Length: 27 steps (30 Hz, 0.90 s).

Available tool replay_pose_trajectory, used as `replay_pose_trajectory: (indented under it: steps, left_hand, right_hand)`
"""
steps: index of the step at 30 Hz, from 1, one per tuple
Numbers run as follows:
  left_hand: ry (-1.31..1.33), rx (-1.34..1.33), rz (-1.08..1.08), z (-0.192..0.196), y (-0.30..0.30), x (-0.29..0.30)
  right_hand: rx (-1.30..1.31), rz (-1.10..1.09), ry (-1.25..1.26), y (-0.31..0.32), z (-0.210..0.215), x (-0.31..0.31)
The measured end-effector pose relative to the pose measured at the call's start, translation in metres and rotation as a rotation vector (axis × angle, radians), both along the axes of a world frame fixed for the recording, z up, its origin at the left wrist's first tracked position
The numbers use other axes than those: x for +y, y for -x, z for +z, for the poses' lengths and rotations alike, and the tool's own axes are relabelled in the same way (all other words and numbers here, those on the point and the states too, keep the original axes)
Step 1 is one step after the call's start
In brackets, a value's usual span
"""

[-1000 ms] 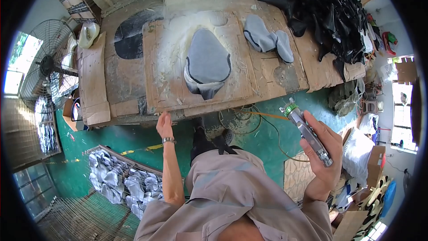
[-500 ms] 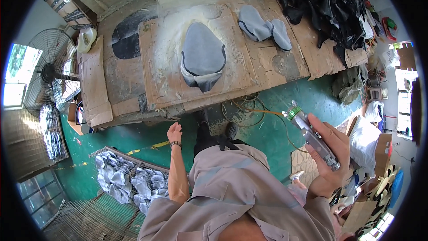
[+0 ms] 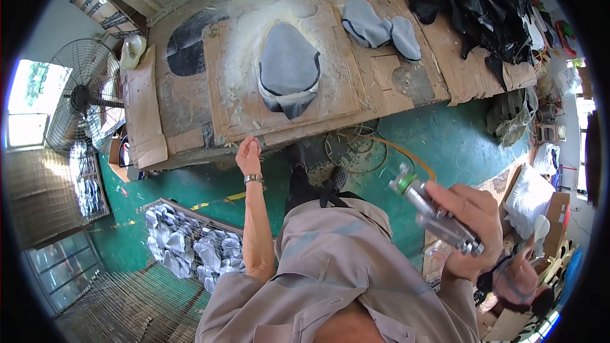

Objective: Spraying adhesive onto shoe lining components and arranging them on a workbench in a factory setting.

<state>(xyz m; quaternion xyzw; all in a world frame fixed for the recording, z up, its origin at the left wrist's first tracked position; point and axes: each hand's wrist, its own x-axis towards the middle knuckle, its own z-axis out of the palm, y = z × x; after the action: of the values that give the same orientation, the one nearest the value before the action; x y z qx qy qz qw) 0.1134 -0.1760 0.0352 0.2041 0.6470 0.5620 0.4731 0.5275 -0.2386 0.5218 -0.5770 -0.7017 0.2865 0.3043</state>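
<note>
My right hand [image 3: 473, 219] is wrapped round a metal spray gun [image 3: 438, 213] with a green ring near its nozzle, held up over the floor at the right. The gun is smeared by motion. My left hand [image 3: 248, 152] is at the table's front edge, fingers loosely curled together, with nothing visible in them. Beyond it, on the cardboard-covered table [image 3: 330, 111], lies a grey fabric piece [image 3: 289, 57] with dark edging and a folded lower end, apart from both hands. Two smaller grey pieces [image 3: 365, 22] lie to its right.
A heap of black pieces [image 3: 470, 0] covers the table's right end. At the left stands a large fan [image 3: 79, 95]. A wire rack [image 3: 197, 244] holds several grey pieces beside my left arm. An orange hose [image 3: 406, 152] crosses the floor. Another person [image 3: 518, 279] is at the lower right.
My left hand has risen to the table's edge. The spray gun in my right hand has moved slightly down and left. The view has shifted, and the person at the lower right shows more.
</note>
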Motion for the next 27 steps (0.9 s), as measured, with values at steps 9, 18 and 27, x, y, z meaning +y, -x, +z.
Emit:
replay_pose_trajectory:
  steps: [9, 18, 27]
  left_hand:
    - [-0.276, 0.426, 0.084, 0.084, -0.037, 0.073]
    - [-0.324, 1.452, -0.553, 0.098, -0.032, 0.16]
    - [-0.599, 1.492, -0.51, 0.05, -0.01, 0.213]
  right_hand:
    - [-0.04, -0.061, -0.039, -0.026, -0.017, -0.027]
    - [0.138, -0.113, 0.03, -0.072, -0.005, -0.051]
    - [0.028, 0.183, 0.03, -0.128, -0.031, -0.082]
